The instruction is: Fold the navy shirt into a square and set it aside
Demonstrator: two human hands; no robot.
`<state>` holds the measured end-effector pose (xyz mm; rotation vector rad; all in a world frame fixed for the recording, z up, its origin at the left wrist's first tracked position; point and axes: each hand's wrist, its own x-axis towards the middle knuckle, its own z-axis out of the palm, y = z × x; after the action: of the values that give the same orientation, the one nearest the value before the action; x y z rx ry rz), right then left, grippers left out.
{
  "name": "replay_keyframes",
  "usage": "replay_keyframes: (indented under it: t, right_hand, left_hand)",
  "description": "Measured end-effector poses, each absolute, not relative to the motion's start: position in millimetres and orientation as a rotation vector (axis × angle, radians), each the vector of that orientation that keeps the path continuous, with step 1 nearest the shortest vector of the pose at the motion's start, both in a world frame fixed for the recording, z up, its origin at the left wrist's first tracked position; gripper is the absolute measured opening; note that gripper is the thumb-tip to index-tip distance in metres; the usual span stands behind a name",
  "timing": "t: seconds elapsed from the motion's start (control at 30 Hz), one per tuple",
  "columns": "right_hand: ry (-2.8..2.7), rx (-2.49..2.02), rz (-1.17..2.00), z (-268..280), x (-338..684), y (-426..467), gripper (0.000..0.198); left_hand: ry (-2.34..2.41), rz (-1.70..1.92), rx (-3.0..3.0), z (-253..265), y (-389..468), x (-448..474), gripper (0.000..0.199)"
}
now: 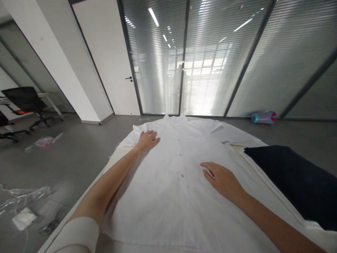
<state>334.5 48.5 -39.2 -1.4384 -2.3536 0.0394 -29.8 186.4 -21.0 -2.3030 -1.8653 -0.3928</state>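
A white button-up shirt (168, 196) lies spread face up on a table (118, 153), its collar at the far end and its buttons running down the middle. My left hand (147, 140) rests flat on the shirt's upper left part, near the sleeve, with the fingers stretched out. Over the right half of the shirt is my right hand (222, 177), its fingers apart and slightly curved, the thumb separate from them. Whether the right fingertips touch the cloth I cannot tell. Neither hand grips anything.
Dark navy folded cloth (295, 179) lies on the table's right side. Clear plastic wrap (23, 196), a white box-like item (24, 218) and dark cables (51, 223) are on the floor at left. An office chair (26, 102) stands farther back. A blue-and-red cylinder (263, 117) lies by the glass wall.
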Motion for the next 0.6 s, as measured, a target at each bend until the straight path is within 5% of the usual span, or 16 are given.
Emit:
replay_keyframes:
  t: [0.6]
  right_hand:
    - [-2.284,-1.505,0.045,-32.7,332.2,43.7,0.029]
  left_hand:
    - [-1.833,-0.494,-2.318,-32.7,180.5,-32.6,0.036]
